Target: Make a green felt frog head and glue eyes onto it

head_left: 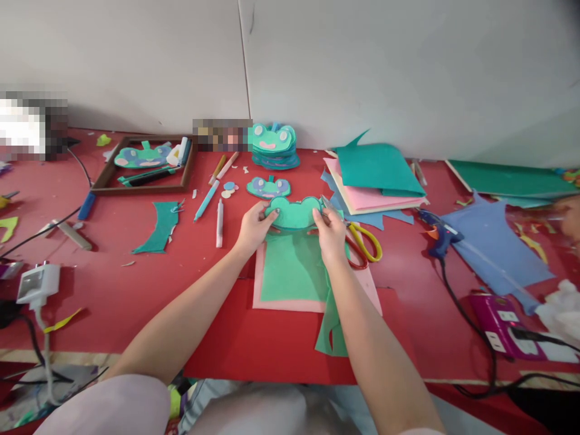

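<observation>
Pinching one green cutout point(295, 215), left grip point(259, 226) and right grip point(330, 234), scissors point(379, 246) partly hidden.

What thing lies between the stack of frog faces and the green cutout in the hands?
In the head view, a single frog face with purple around the eyes lies there.

- Near frog-shaped cutout point(294, 215): mint green, edged darker green.
- Sheet below it point(292, 272): light green, over a pale pink sheet point(257, 299).
- Scissors point(379, 246): one yellow handle loop, one red.
- Far stack's top frog face point(273, 138): green, pale eyes, pink mouth.
- Right glue gun point(446, 234): blue.
- Counter point(217, 314): red.
</observation>
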A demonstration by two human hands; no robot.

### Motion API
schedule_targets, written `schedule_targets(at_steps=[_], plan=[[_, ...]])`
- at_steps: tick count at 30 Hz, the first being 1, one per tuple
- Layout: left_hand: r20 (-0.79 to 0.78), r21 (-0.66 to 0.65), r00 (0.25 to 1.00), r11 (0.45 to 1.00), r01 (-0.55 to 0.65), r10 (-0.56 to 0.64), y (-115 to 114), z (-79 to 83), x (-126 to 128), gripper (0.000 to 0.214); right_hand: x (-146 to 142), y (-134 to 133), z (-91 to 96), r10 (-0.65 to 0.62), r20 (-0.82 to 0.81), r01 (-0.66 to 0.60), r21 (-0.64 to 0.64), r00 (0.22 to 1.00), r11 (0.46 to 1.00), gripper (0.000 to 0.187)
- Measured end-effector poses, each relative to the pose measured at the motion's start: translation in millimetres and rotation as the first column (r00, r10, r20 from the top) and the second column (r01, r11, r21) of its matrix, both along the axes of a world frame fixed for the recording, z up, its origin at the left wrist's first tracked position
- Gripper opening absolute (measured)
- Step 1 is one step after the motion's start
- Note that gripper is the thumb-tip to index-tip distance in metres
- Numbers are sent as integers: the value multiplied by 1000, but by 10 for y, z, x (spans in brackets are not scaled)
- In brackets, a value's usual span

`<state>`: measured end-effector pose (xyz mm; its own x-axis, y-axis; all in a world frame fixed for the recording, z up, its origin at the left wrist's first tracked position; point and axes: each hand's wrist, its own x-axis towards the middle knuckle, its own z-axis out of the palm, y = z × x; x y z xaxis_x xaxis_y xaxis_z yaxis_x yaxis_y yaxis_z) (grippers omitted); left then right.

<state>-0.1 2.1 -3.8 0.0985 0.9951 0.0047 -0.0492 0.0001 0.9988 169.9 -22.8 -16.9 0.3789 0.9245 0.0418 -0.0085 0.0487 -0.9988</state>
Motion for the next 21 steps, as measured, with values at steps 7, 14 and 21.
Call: schedule_targets(at_steps=[7, 14, 21], plan=[[-6, -37, 999, 998, -41, 41, -9, 49, -1, 25, -17, 3, 9, -5, -23, 5, -14, 1000, 1000, 35], [108, -72, 993, 996, 61, -54, -52, 65, 34, 38, -33, -22, 21, -11, -34, 10, -18, 999, 1000, 38], [89, -97, 996, 995, -1, 10, -39, 40, 47, 33, -10, -22, 82, 29, -226, -40, -42, 974, 998, 63]])
